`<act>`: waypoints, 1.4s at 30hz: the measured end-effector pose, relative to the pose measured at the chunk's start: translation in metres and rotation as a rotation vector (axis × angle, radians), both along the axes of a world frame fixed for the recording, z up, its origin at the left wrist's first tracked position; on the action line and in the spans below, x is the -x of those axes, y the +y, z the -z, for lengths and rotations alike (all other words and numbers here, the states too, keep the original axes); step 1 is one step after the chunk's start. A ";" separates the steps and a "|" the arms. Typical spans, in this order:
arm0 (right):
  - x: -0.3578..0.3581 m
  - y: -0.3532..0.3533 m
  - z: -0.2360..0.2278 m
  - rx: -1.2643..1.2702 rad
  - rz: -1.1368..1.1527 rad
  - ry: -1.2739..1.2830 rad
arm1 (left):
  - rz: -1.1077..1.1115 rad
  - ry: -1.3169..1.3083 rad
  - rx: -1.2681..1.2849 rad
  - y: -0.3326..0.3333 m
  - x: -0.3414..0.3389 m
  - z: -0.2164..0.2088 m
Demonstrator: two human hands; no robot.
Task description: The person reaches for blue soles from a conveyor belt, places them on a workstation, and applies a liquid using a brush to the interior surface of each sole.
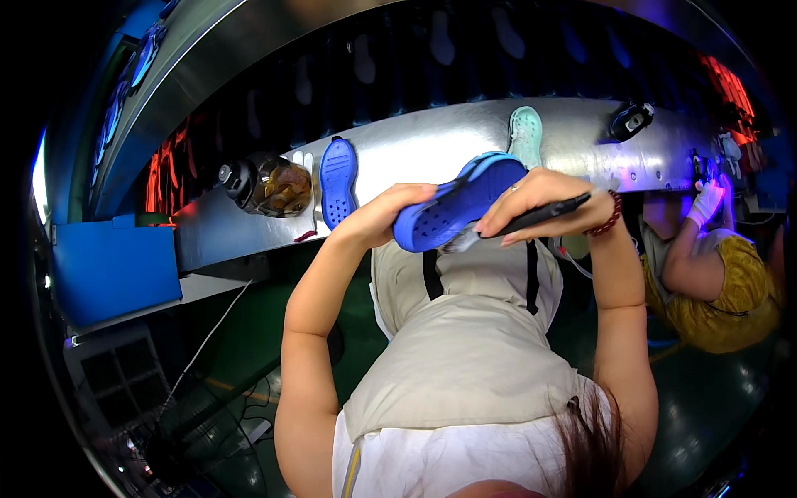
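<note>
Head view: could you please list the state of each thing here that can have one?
Blue clog: held up off the bench in the left hand.
Brush: gripped in the right hand, bristles at the clog.
Blue sole: lying flat on the metal bench.
Mint sole: lying on the bench.
Jar: on its side, lid on.

One head-worn fisheye view looks steeply down the person's chest, close above both raised hands near the picture's centre. It faces the curved, shiny metal counter [432,145], whose near edge bows across the upper half; the dark green floor [241,340] fills the lower left.
</note>
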State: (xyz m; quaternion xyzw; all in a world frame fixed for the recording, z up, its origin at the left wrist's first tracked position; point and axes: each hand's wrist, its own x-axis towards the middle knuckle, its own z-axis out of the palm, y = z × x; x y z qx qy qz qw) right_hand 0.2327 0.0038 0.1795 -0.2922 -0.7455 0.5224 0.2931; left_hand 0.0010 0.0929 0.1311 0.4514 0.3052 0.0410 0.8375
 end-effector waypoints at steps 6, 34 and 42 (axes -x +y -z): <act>-0.004 -0.002 0.010 0.163 0.190 0.094 | -0.086 -0.041 0.094 0.007 0.012 -0.008; 0.057 -0.024 0.039 -0.294 0.534 -0.091 | -0.579 -0.518 0.438 -0.012 -0.035 0.051; 0.051 -0.015 0.039 -0.024 0.625 0.155 | -0.491 -0.744 0.437 -0.012 -0.038 0.037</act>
